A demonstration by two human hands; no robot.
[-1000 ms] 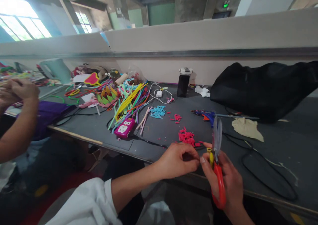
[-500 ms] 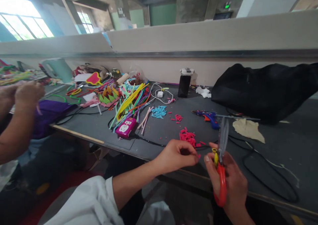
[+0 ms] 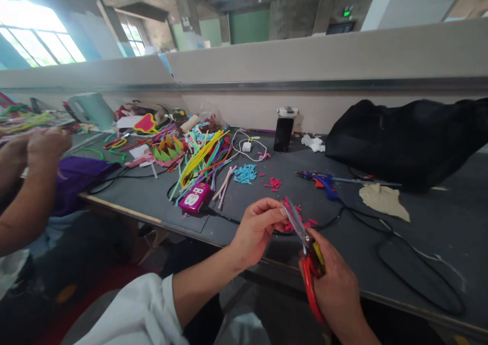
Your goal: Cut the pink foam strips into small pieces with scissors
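Note:
My left hand is closed in a pinch over the front of the table, its fingertips right at the scissor blades. What lies in the pinch is hidden now. My right hand grips scissors with orange-red and yellow handles, the blades pointing up and left toward my left fingertips. Directly behind the blades is a heap of short red pieces, partly covered by them. A smaller group of red pieces and a pile of short blue pieces lie farther back.
Left of the piles are a purple power socket and a bundle of coloured fuzzy stems. A blue glue gun, its black cord and a black bag occupy the right. A bottle stands behind. Another person's hands work at far left.
My left hand has drawn back left and up; a small pinkish bit showed at its fingertips before. The scissors have swung from upright to leaning left, meeting the left fingertips.

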